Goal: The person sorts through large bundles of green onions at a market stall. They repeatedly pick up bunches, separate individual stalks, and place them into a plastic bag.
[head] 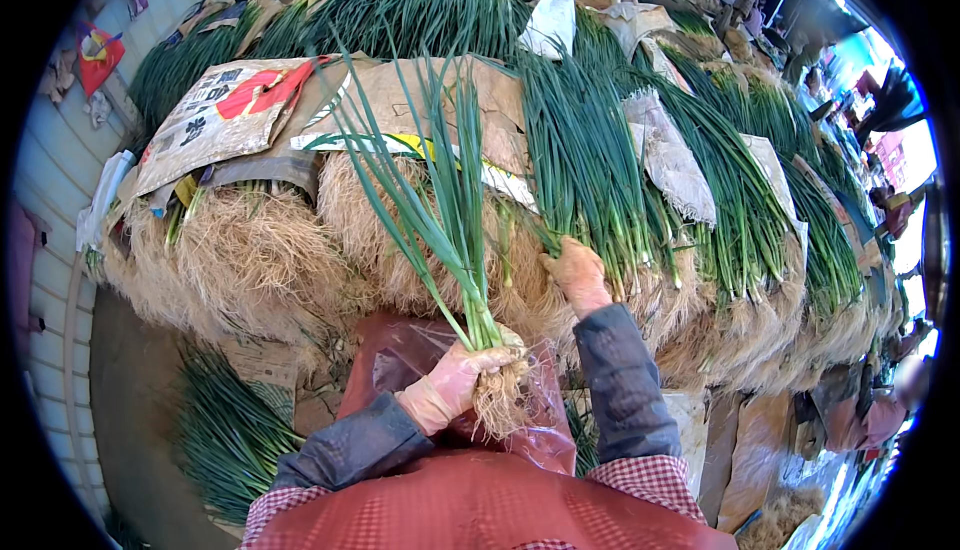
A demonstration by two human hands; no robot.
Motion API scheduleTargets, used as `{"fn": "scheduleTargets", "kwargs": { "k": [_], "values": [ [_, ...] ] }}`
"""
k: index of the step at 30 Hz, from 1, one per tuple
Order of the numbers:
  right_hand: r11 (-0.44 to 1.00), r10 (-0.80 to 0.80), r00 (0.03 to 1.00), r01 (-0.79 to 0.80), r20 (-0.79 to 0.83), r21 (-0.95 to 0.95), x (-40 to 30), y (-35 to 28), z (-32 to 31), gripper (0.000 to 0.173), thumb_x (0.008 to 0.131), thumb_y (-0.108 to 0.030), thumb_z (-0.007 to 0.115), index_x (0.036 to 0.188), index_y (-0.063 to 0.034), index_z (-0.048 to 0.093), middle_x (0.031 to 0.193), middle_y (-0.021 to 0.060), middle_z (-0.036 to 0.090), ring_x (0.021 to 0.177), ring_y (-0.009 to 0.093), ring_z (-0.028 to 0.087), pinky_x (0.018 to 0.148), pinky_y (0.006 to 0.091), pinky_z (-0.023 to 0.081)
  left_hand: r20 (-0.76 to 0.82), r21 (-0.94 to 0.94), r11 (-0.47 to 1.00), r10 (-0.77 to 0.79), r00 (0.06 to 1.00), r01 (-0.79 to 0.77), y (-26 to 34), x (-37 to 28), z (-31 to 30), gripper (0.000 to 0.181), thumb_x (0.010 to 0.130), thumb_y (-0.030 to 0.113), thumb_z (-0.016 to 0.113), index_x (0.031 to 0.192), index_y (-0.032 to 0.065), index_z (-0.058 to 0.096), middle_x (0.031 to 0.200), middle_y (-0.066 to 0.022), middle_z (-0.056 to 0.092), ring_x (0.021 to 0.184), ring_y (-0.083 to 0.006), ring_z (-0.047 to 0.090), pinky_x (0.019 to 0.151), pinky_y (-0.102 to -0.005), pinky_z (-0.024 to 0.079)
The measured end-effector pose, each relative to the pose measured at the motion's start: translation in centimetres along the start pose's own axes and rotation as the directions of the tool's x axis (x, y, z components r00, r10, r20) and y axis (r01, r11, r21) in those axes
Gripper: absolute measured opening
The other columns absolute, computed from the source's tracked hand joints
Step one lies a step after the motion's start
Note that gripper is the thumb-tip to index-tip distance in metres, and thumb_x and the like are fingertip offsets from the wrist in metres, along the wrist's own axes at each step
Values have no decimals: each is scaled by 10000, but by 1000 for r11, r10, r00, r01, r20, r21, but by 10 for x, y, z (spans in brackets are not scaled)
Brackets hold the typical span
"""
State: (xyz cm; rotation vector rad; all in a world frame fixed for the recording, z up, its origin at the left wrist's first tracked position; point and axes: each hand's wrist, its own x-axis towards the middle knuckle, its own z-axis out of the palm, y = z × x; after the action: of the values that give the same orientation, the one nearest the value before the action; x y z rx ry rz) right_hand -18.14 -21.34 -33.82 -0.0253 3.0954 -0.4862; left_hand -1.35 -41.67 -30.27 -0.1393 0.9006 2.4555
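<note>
My left hand point(469, 377), in a pale glove, grips a small bunch of green onions point(469, 272) just above the roots. The long leaves point up and away from me, and the tan roots point(501, 403) hang below my fist. At the near edge of the large green onion pile point(581, 167), my gloved right hand point(577, 272) closes around green stalks by the root ends. Part of what it holds is blurred and hidden by the fingers. Below both hands, a red plastic apron point(480, 490) covers my lap.
Printed sacks point(225, 114) and a brown sheet point(450, 99) cover the pile's left part; a white woven sack point(667, 152) lies farther right. Another green onion bundle point(232, 430) rests on the floor at left, near a pale ribbed wall point(64, 310). Other people work at the back and right.
</note>
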Motion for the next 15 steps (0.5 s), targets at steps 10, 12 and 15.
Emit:
{"fn": "scheduleTargets", "kwargs": {
  "k": [10, 12, 15],
  "values": [
    [276, -98, 884, -416, 456, 866, -104, -35, -56, 258, 870, -284, 668, 958, -43, 695, 658, -32, 537, 502, 44, 447, 436, 177, 336, 40, -32, 989, -145, 989, 146, -5, 11, 4, 269, 855, 16, 591, 1121, -25, 600, 1073, -101, 649, 939, -197, 647, 810, -298, 541],
    [315, -104, 914, -343, 392, 885, -112, -28, -44, 290, 863, -305, 676, 1005, -53, 696, 680, -34, 546, 532, 38, 451, 454, 183, 348, -2, -6, 993, -120, 993, 120, -15, 15, 2, 264, 849, -2, 599, 1111, -25, 602, 1076, -109, 652, 924, -199, 652, 812, -307, 547],
    [463, 45, 935, -332, 353, 822, -104, -32, -49, 346, 869, -346, 655, 1057, -56, 680, 689, 5, 576, 562, 91, 509, 503, 233, 404, -39, 65, 993, -96, 995, 99, -25, 12, 1, 245, 838, -18, 614, 1083, -22, 615, 1075, -117, 659, 885, -176, 647, 802, -294, 532]
  ]
}}
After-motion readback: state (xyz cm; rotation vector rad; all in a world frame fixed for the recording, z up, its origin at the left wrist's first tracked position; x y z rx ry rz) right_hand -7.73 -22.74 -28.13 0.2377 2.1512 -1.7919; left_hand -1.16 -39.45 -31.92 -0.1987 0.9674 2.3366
